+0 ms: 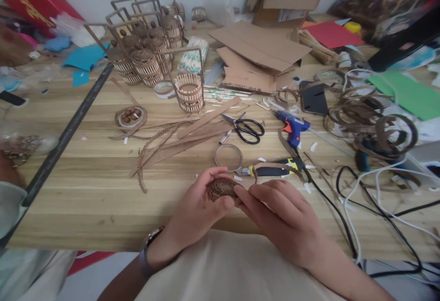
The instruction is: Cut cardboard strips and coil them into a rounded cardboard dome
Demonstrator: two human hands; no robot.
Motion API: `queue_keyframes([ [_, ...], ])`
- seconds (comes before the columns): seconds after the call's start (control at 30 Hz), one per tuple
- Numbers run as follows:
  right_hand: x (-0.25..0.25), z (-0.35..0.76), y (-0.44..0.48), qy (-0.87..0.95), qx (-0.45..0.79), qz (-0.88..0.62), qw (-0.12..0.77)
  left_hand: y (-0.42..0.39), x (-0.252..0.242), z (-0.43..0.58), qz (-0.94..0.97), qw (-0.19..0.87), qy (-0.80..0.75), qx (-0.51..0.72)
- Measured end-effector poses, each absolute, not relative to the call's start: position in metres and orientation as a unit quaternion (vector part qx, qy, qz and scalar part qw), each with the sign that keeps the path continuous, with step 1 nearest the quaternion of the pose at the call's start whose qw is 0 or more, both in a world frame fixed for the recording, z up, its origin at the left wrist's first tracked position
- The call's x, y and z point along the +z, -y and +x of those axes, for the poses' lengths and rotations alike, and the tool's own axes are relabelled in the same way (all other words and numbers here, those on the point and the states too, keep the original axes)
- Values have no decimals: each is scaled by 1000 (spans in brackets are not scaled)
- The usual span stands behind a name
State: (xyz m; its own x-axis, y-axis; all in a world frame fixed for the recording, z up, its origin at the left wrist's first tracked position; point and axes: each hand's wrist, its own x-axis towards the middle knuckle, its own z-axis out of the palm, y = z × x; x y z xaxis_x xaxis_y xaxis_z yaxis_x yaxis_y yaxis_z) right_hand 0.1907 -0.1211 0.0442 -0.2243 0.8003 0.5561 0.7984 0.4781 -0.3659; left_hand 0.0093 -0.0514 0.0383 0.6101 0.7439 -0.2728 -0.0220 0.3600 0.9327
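Note:
A round, tightly wound coil of brown corrugated cardboard strip (pixel 222 190) sits in my left hand (pixel 202 209), whose fingers curl around its far edge with the thumb on the near side. My right hand (pixel 282 216) pinches at the coil's right side, where the loose cardboard strip (pixel 275 166) comes off and loops over the pliers. Those pliers (pixel 271 169), with black and yellow handles, lie just beyond my right hand. A thin ring (pixel 228 157) rests on the table past my left fingertips. Black-handled scissors (pixel 249 130) lie farther back.
A blue glue gun (pixel 292 126) and its cables are to the right, near coiled strips (pixel 381 127). Handled stick baskets (pixel 147 65) stand back left, with one basket (pixel 189 92) in front. A bowl of brown beads (pixel 131 117) is left. Another person's sleeve (pixel 10 207) shows at left.

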Motion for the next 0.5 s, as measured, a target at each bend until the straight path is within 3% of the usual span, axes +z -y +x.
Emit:
queue_keyframes([
  [0.2,43,188,125,801,33,-485,348,54,41,7,553,705,-385,222],
  [0.5,40,184,129,693,113,-532,472,58,34,2,488,780,-267,287],
])
